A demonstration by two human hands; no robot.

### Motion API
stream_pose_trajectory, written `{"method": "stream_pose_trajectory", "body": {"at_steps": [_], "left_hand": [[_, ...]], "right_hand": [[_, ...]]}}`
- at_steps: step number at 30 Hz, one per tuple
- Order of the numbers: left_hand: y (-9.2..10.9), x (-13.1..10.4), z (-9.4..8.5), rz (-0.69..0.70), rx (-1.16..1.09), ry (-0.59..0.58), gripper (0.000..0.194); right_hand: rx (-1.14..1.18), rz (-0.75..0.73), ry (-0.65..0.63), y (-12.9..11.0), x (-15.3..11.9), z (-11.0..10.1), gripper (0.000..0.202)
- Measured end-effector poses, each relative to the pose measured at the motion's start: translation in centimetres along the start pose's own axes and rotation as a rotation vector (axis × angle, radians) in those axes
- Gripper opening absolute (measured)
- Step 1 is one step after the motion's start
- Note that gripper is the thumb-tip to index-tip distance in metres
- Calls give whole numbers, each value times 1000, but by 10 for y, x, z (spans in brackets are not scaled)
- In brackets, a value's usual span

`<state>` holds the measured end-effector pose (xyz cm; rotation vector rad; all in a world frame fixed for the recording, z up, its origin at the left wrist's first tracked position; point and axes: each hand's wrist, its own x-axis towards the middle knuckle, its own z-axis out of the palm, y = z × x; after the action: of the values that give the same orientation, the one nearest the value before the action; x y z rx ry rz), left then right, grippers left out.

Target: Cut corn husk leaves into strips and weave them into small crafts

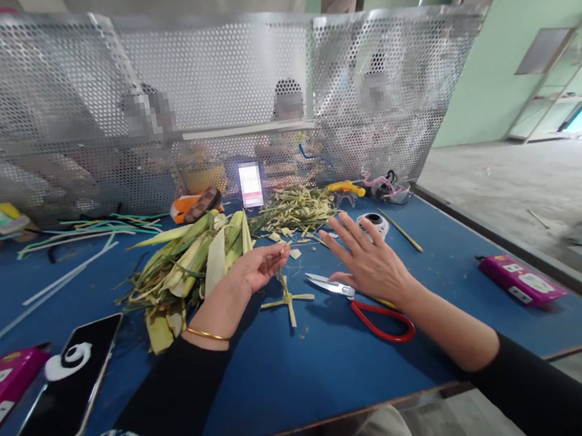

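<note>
My left hand (265, 265) is closed in a pinch above the blue table (271, 387); what its fingertips hold is too small to make out. Just below it lies a small cross of pale green husk strips (288, 300). My right hand (369, 257) hovers palm down with fingers spread and nothing in it, over the red-handled scissors (386, 320). The scissors' blades point toward the cross. Left of my left hand is a bundle of corn husks (189, 261). Behind both hands sits a pile of shredded husk (297, 208).
A white tape roll (374, 223) and a thin stick (401, 230) lie beyond my right hand. A black phone (66, 387) and magenta boxes (521, 278) flank the work area. Behind a perforated metal screen (226, 61) are people and a lit phone (250, 184).
</note>
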<state>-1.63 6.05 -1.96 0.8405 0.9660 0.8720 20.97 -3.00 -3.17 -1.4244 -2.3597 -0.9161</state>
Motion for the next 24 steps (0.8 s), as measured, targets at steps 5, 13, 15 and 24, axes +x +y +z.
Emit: {"method": "stream_pose_trajectory", "body": {"at_steps": [5, 13, 15, 24], "left_hand": [[4, -4, 4, -124, -79, 37, 13], [3, 1, -5, -94, -93, 25, 17], [3, 2, -6, -86, -88, 16, 21], [3, 1, -6, -83, -76, -36, 13]], "right_hand": [[124, 9, -96, -10, -5, -15, 69], [251, 250, -611, -18, -44, -37, 51], [280, 251, -616, -18, -49, -36, 55], [473, 405, -745, -10, -47, -24, 61]]}}
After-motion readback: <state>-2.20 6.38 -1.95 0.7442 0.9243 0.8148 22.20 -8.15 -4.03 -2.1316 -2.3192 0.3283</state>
